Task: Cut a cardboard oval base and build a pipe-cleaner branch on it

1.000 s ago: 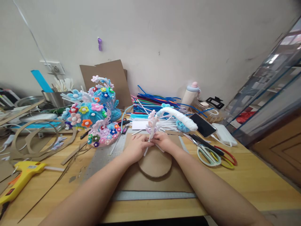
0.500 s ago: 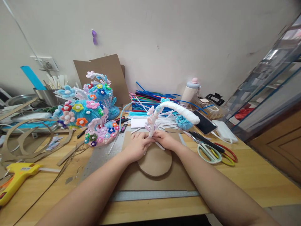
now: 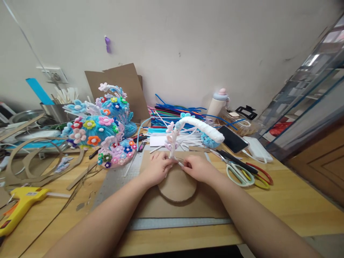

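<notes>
Your left hand point(image 3: 157, 168) has its fingers closed tight on the foot of the pipe-cleaner stem point(image 3: 172, 141). The stem stands upright in the middle of the tabletop point(image 3: 290, 208), right at the far rim of the cardboard disc point(image 3: 177, 186). Your right hand point(image 3: 199, 169) sits just beside it, its fingers pinched narrow on a white strand point(image 3: 180, 163) that sticks out from that foot.

The stem already carries small pink flowers, and a thick white-wrapped arch point(image 3: 204, 126) curves off its top toward the right. So I'd judge the upper part built and the foot the part in work. The disc looks bare, and I can't tell whether the stem is fixed to it.

Toward the left edge stand the finished flower pieces point(image 3: 96, 130), thick with coloured blossoms. The glue gun point(image 3: 20, 204) lies near the front left corner, well away from both hands. Loose pipe cleaners point(image 3: 174, 114) are heaped along the back edge, behind the stem. The scissors point(image 3: 239, 175) and a phone point(image 3: 233, 140) lie to the right, near your right wrist. A metal ruler point(image 3: 177, 223) runs along the front edge under your forearms. Nothing stands between your hands and the stem, though the arch hangs low over the phone.
</notes>
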